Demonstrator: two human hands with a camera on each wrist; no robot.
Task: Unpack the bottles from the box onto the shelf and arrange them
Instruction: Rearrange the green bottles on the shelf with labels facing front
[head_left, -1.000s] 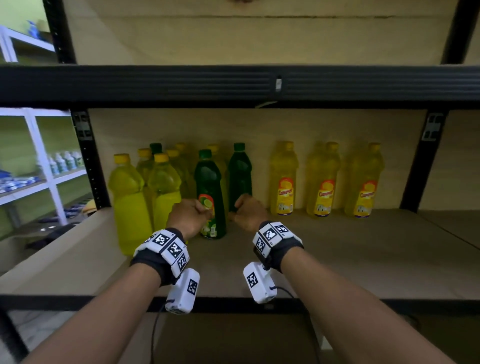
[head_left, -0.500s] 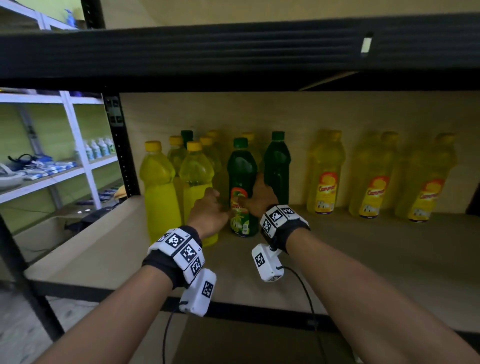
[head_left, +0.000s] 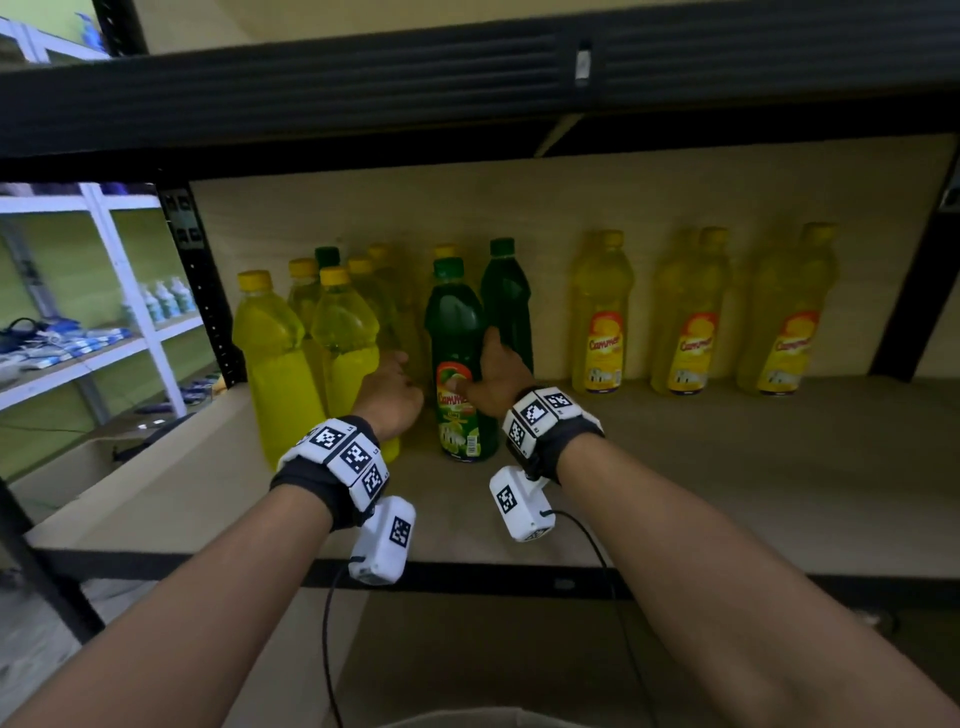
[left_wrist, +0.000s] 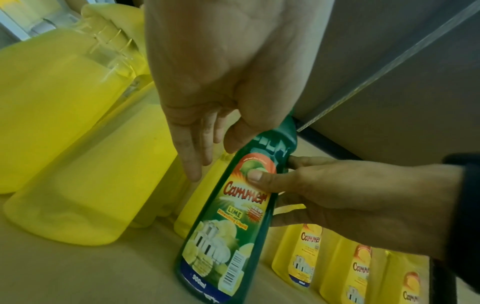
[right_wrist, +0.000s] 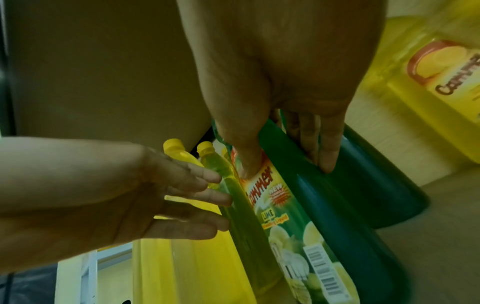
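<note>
A dark green lime bottle (head_left: 460, 364) (left_wrist: 228, 226) (right_wrist: 298, 226) stands on the shelf board (head_left: 675, 467), in front of a second green bottle (head_left: 506, 306). My right hand (head_left: 491, 374) (left_wrist: 337, 195) (right_wrist: 285, 164) grips the front one, thumb on its label and fingers round its right side. My left hand (head_left: 395, 387) (left_wrist: 207, 152) (right_wrist: 182, 195) is just left of it. Its straight, spread fingers touch a slim yellow bottle (right_wrist: 233, 195) that stands against the green one.
Two big yellow bottles (head_left: 270, 364) (head_left: 345, 353) stand close on the left, with several more behind. Three yellow labelled bottles (head_left: 602, 322) (head_left: 691, 332) (head_left: 789, 322) line the back wall at right. A black beam (head_left: 467, 93) hangs overhead and a black post (head_left: 202, 291) stands left.
Both hands were fists in front of the green bottle. They reached deeper in; the right hand took hold of the bottle and the left opened against the yellow ones.
</note>
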